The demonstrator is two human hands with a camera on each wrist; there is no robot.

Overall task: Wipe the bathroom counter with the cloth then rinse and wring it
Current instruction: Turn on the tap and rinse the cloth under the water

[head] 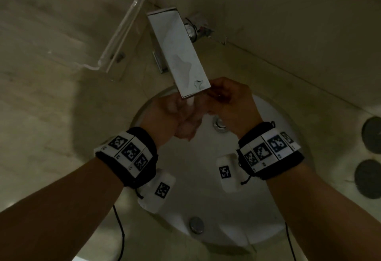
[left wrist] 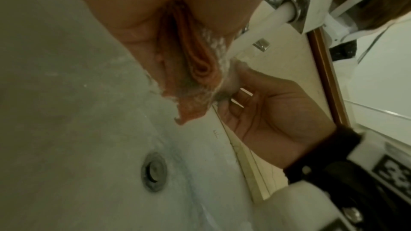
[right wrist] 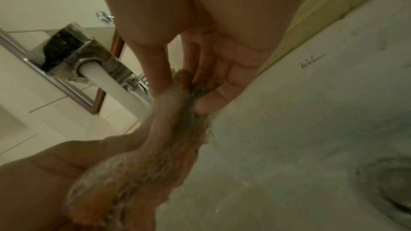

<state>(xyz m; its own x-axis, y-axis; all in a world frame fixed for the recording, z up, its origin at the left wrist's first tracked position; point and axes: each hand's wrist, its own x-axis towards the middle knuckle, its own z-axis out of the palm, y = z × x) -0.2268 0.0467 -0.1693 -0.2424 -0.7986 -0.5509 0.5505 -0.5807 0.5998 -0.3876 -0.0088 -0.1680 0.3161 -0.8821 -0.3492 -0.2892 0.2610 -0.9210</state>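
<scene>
Both hands hold a wet orange cloth (head: pixel 188 126) under the chrome faucet (head: pixel 179 54) above the round white sink (head: pixel 237 215). Water runs from the spout onto the cloth (left wrist: pixel 195 69). My left hand (head: pixel 165 110) grips a bunched part of it, folds hanging from the fist. My right hand (head: pixel 228 100) pinches the other end of the cloth (right wrist: pixel 177 129) between thumb and fingers (right wrist: pixel 213 97). The cloth stretches between the two hands and looks soaked and foamy. The beige counter (head: pixel 41 120) surrounds the basin.
A clear acrylic tray (head: pixel 115 33) sits on the counter left of the faucet. Two dark round objects (head: pixel 369 161) lie at the right edge. The sink drain (head: pixel 219 125) is below the hands, an overflow cap (head: pixel 196 224) nearer me. A mirror frame (left wrist: pixel 327 76) rises behind.
</scene>
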